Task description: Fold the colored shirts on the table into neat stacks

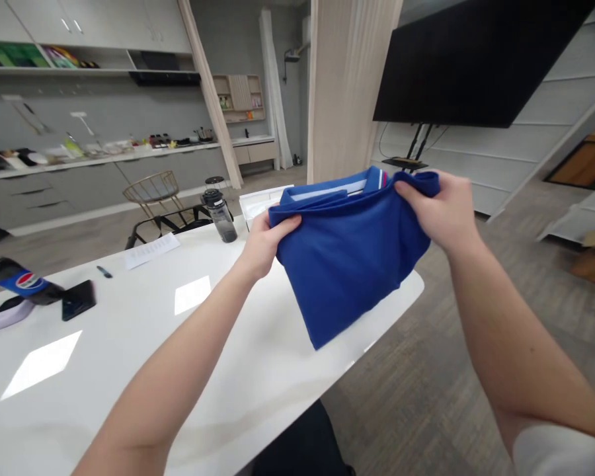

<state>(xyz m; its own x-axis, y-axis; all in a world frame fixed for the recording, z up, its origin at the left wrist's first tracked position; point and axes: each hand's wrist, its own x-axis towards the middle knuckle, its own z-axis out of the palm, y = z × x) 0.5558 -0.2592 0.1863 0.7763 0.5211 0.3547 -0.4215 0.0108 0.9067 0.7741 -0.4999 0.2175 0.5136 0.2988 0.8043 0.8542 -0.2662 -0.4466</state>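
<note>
A folded blue polo shirt (347,264) hangs between my two hands, above the white table (129,350). Its collar, with red and white stripes at the tip, faces away from me. My left hand (265,244) grips the shirt's left side, and my right hand (439,208) pinches the upper right edge near the collar. The shirt's lower corner points toward the table's edge, and I cannot tell whether it touches the top.
On the table stand a dark water bottle (219,215) and a white box (262,205). A sheet of paper (151,251), a pen (104,272), a black phone (79,300) and a Pepsi bottle (27,283) lie to the left. The table's right edge drops to a wood-patterned floor (401,370).
</note>
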